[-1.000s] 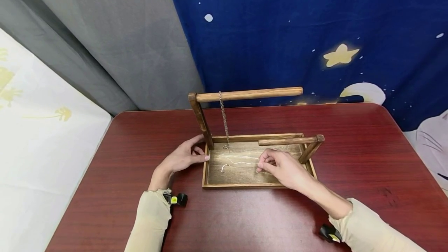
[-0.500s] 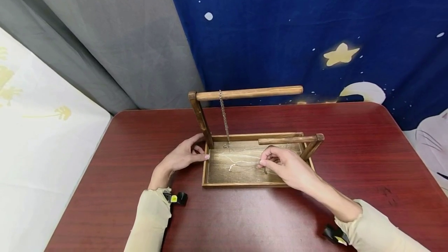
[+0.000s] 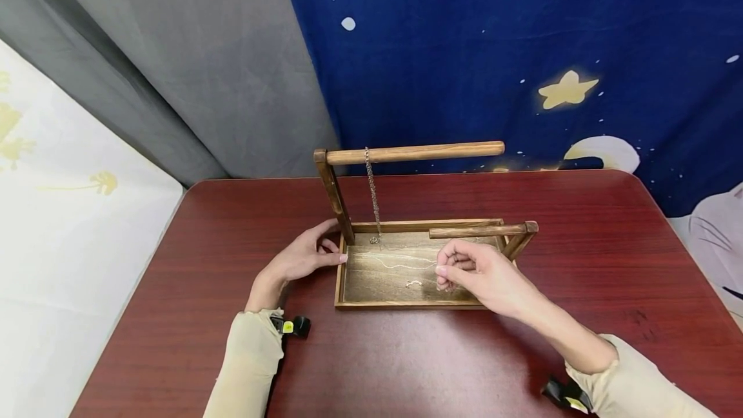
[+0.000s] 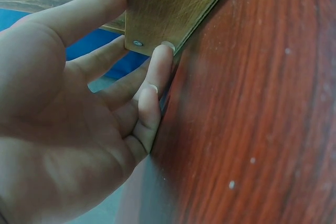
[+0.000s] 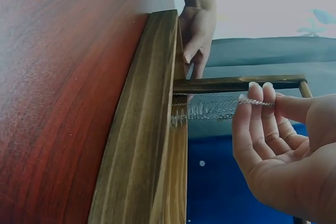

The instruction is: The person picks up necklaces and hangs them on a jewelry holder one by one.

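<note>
At left-centre of the frame, the person's left hand (image 3: pixel 302 257) is resting its loosely spread grip against the near side of a wooden tray (image 3: pixel 406 306), which is sitting mid-frame on a red-brown desk (image 3: pixel 371 360). Just to its right, I'm noticing a thick chain (image 3: pixel 372 186) hanging from a long bar (image 3: pixel 429 151). Right of centre, over the tray, the right hand (image 3: pixel 493 276) is pinching a silver chain (image 5: pixel 257 102) in a narrow grip, its strands stretching down into the tray. Beyond those knuckles, a shorter bar (image 3: pixel 464 233) is jutting leftward.
</note>
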A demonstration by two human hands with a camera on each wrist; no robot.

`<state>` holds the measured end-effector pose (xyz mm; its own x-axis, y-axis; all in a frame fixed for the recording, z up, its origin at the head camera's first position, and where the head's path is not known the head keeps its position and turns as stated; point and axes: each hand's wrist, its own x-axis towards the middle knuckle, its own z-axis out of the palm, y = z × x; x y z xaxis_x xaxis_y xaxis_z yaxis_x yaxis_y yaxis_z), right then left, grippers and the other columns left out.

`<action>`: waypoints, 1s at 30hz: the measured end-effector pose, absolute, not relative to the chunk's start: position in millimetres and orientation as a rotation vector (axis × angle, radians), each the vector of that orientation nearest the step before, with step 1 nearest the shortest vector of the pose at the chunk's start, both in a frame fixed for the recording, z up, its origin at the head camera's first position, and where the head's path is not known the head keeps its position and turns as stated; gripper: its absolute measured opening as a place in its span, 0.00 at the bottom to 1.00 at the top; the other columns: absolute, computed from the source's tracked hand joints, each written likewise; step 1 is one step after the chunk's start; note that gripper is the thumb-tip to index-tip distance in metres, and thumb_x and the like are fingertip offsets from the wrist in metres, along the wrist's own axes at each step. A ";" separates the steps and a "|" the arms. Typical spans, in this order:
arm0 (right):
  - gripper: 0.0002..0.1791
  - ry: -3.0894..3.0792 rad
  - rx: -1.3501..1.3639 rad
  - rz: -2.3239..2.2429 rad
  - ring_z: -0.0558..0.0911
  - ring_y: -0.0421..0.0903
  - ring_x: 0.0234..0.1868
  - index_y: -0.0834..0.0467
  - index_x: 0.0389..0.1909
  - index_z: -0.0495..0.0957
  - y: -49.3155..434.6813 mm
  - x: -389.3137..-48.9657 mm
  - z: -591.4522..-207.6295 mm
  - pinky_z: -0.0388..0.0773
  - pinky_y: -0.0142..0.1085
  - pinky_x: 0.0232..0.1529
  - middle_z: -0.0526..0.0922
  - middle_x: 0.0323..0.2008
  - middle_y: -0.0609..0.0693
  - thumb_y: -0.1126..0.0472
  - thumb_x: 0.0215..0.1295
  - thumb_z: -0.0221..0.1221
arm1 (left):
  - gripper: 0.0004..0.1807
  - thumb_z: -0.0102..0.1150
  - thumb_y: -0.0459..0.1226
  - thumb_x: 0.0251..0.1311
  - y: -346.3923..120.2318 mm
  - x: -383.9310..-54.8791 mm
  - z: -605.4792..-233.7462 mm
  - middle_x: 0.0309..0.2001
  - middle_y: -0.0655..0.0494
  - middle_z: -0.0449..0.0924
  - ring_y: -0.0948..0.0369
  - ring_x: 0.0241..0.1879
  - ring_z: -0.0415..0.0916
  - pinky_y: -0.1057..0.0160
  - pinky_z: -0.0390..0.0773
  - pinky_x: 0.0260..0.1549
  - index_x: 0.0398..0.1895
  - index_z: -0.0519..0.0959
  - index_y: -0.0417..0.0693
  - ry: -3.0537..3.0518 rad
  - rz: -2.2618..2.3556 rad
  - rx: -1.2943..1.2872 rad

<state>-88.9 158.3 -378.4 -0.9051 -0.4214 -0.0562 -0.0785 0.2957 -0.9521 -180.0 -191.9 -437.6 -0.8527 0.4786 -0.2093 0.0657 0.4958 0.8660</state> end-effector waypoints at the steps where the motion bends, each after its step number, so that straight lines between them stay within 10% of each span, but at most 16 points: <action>1: 0.05 2.256 -0.447 -1.657 0.85 0.48 0.36 0.61 0.35 0.77 158.5 -88.7 -377.6 0.83 0.43 0.40 0.84 0.31 0.53 0.64 0.69 0.61 | 0.46 0.69 0.36 0.60 -191.9 -180.1 -437.6 0.39 0.44 0.81 0.58 0.32 0.78 0.65 0.76 0.36 0.77 0.54 0.39 2.319 1.316 0.451; 30: 0.06 2.260 -0.619 -1.771 0.84 0.50 0.30 0.63 0.44 0.83 181.8 -88.2 -341.9 0.83 0.39 0.33 0.87 0.37 0.55 0.67 0.69 0.60 | 0.45 0.69 0.35 0.60 -191.3 -181.2 -437.8 0.42 0.42 0.80 0.55 0.36 0.78 0.67 0.76 0.36 0.76 0.55 0.38 2.310 1.340 0.461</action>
<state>-88.2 181.8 -341.9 -0.8912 -0.4434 0.0956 -0.1988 0.1924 -0.9610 -181.2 -191.3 -437.8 -0.8529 0.4837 -0.1965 0.0696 0.4783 0.8755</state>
